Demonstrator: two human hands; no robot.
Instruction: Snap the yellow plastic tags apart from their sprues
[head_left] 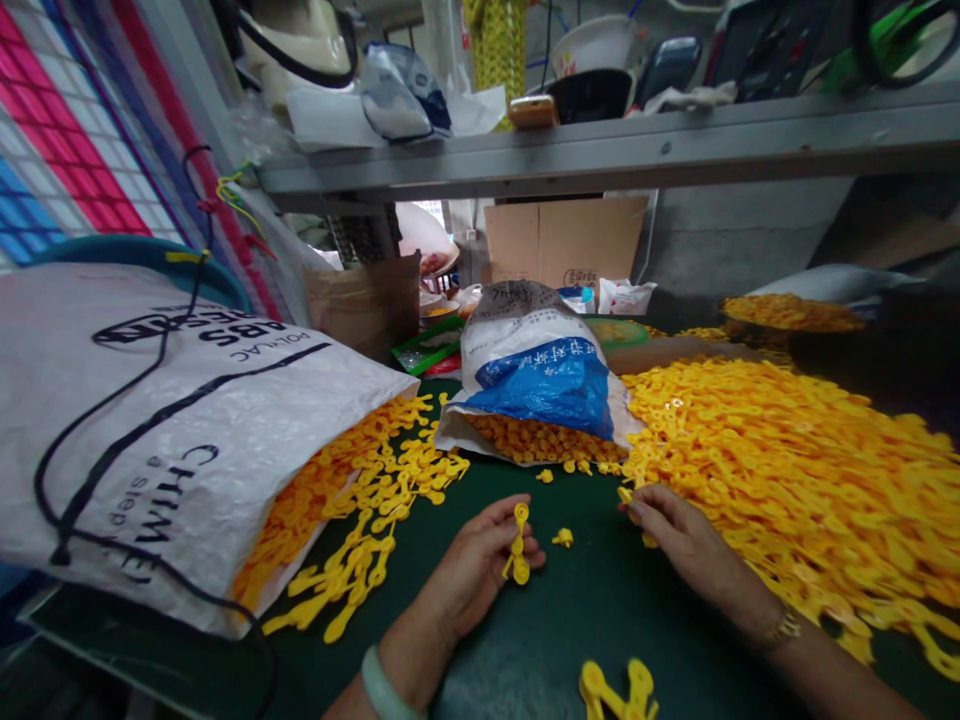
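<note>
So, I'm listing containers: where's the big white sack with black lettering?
In the head view, the white sack lies at the left of the green table, yellow pieces spread between its open mouth and the left hand.

Left hand (484,555) held half-curled, thumb pressed in against bent fingers, fingertips aimed right; right hand (679,530) seen from the back, thumb and index pinched, pointed left; hands held well apart, left forearm (409,645) angled up from bottom edge, right forearm (832,665) from lower right corner
</note>
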